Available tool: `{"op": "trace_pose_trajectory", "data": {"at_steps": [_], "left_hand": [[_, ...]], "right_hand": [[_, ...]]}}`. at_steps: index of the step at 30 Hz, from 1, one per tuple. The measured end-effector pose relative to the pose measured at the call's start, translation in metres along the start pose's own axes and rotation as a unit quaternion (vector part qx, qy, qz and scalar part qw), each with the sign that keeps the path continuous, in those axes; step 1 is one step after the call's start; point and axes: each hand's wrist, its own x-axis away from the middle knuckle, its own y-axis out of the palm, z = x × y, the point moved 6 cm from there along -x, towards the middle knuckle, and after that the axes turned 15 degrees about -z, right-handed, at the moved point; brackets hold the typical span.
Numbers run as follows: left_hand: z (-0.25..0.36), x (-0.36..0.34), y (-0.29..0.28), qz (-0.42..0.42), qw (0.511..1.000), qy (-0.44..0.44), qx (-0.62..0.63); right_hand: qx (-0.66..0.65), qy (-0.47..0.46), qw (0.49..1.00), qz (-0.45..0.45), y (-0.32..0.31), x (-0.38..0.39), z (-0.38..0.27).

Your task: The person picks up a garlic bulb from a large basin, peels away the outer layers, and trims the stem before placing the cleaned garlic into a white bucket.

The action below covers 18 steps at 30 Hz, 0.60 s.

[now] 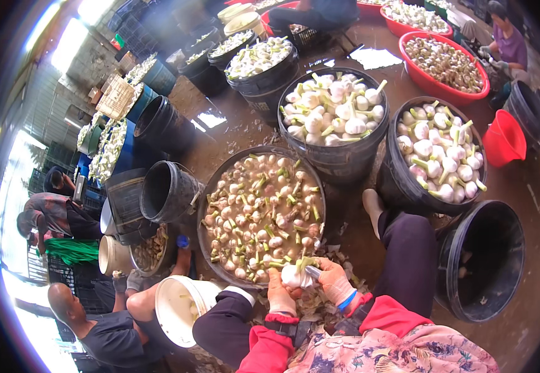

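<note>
Low in the view, my gloved left hand [281, 292] is closed on a white garlic bulb [295, 276] with a short green stalk. My gloved right hand [335, 283] grips a small metal tool [312, 271], probably a knife, against the bulb. Just beyond both hands is a wide dark tub [203, 217] of garlic bulbs in muddy water. Peel scraps lie on the floor beneath my hands.
Garlic-filled buckets [335, 158] [400, 186] stand ahead; an empty-looking black bucket [475, 292] is by my right leg. A white bucket [176, 311] and a seated person [105, 329] are left. Red tubs [438, 87] and another person [509, 43] are farther back.
</note>
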Motion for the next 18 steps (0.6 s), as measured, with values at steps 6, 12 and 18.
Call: {"op": "trace_pose_trajectory", "data": {"at_steps": [6,12,18], "left_hand": [[0.006,0.024,0.029,-0.057,0.934,0.204,-0.288],[0.01,0.007,0.002,0.011,0.995,0.104,-0.004],[0.016,0.039,0.027,-0.215,0.974,0.059,0.03]], "right_hand": [[0.227,0.064,0.971,-0.037,0.01,0.008,0.0],[0.259,0.098,0.961,-0.01,0.006,0.009,0.005],[0.113,-0.005,0.975,0.193,-0.064,-0.005,-0.01]]}}
